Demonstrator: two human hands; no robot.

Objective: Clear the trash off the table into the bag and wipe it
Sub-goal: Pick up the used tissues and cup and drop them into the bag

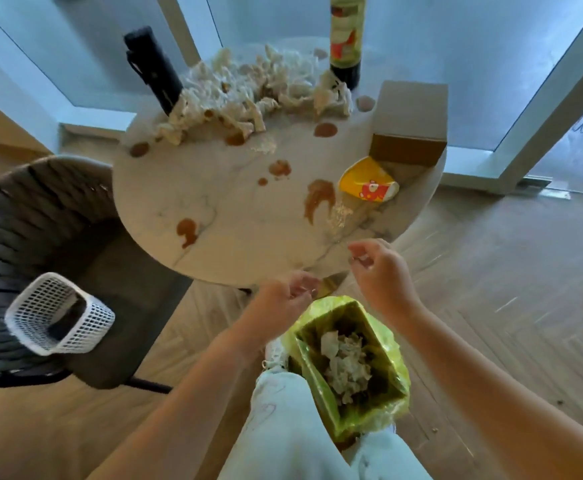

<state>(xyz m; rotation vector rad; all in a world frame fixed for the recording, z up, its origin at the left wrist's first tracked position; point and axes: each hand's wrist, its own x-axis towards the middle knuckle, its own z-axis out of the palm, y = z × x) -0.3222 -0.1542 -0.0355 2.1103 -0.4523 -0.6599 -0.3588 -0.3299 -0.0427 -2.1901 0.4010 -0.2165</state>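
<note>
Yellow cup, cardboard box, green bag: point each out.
yellow cup [366, 184], head view, its crushed side wall
cardboard box [410, 114], head view, its top face
green bag [397, 355], head view, its right rim

The sauce bottle [346, 39] is cut off by the top edge, and whatever the right hand [380, 271] pinches is blurred.

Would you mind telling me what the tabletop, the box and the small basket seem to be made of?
Tabletop: probably polished marble or a lookalike, white with grey veins and a sheen. Box: plain brown cardboard, matte with folded edges. Basket: white plastic, going by its moulded grid mesh.
</note>
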